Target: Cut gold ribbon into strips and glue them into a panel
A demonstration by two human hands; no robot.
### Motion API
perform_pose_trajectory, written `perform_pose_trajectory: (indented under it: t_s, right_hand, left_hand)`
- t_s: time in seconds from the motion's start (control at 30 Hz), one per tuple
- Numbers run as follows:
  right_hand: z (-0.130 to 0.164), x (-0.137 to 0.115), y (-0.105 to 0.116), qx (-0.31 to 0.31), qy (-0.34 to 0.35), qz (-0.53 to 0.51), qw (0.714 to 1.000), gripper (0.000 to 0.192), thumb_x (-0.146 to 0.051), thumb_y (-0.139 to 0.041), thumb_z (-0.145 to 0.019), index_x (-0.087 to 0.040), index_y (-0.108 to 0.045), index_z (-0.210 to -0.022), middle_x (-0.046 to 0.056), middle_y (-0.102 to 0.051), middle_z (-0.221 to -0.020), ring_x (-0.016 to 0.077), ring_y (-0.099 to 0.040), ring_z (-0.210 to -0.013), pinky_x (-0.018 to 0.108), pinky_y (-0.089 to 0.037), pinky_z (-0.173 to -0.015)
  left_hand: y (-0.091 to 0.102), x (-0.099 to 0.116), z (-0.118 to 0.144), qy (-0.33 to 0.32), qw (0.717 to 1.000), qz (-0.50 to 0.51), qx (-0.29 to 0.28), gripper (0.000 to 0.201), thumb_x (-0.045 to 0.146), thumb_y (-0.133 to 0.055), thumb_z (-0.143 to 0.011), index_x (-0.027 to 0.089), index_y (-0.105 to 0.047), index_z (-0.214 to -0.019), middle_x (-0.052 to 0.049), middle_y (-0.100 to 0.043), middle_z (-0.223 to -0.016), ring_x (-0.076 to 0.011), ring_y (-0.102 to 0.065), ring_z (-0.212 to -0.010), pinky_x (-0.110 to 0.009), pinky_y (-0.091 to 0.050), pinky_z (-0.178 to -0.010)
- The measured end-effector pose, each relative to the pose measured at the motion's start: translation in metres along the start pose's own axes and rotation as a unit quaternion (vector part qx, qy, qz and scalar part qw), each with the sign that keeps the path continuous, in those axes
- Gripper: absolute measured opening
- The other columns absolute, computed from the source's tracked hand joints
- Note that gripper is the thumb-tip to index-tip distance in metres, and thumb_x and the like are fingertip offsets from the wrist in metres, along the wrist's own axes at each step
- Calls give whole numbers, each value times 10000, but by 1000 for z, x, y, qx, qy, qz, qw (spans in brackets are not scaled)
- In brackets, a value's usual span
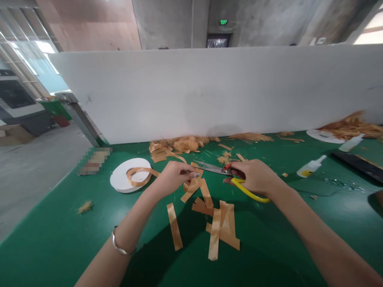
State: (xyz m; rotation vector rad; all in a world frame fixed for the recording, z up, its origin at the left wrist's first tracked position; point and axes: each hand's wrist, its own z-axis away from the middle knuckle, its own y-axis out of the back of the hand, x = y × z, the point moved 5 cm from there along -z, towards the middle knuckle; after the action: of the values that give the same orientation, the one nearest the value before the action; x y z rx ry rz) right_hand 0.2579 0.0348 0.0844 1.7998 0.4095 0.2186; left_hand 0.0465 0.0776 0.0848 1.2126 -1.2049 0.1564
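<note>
Right hand [254, 175] is closed through the yellow-handled steel scissors [223, 171], blades pointing left, while left hand [175, 175] pinches a thin tan wood-veneer strip [193, 184] taut against those blades, just above the cut tan strips [220, 227] lying on the green table [60, 239].

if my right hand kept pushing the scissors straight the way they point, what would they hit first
Most likely the tan strip pinched in your left hand: the scissors in your right hand point left at it, the tips about touching, though depth is unclear.
</note>
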Motion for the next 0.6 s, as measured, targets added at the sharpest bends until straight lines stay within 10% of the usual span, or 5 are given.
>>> perform_pose_trajectory:
  t_s: [0.6]
  right_hand:
    - [-2,-4,-2,-40,-1,10,999,400,-521,-508,-807,-210,-676,-994,49,-700,-716,207,-594,-597,294,-352,-544]
  left_hand:
    - [6,3,1,12,1000,5,0,308,414,-563,-808,166,-658,-654,-21,-596,-566,-109,-477,-498,-224,-343,-468]
